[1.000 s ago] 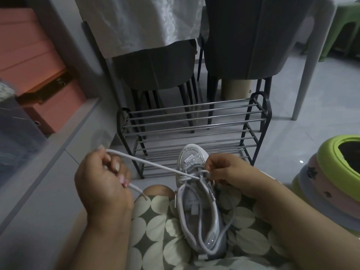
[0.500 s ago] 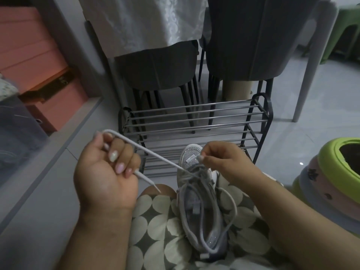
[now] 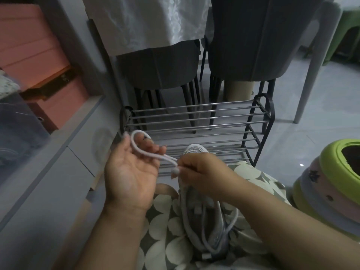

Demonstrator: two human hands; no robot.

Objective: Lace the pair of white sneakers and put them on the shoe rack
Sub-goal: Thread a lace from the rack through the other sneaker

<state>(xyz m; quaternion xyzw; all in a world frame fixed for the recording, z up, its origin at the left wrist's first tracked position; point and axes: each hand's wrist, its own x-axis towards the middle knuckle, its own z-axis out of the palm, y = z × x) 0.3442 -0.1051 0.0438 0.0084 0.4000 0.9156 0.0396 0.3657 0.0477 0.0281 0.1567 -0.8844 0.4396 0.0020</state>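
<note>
One white sneaker (image 3: 204,221) lies on my lap on the patterned cloth, toe pointing toward the shoe rack (image 3: 261,121). My left hand (image 3: 128,172) is turned palm up to the sneaker's left, and the white lace (image 3: 140,149) loops around its curled fingers. My right hand (image 3: 202,172) sits over the front of the sneaker and pinches the lace near its end, right beside my left fingertips. More lace trails loosely down the shoe's right side. The second sneaker is not in view. The black and metal rack stands on the floor just ahead with bare shelves.
Two dark chairs (image 3: 159,75) and a table with a white cloth stand behind the rack. A grey table leg (image 3: 309,75) is at right. Stacked green and pink plastic seats (image 3: 331,182) sit at my right. Pink boxes (image 3: 39,61) fill a low shelf at left.
My left hand turned palm up and swung right toward my right hand. The taut lace went slack into a loop, and my right hand now pinches its end.
</note>
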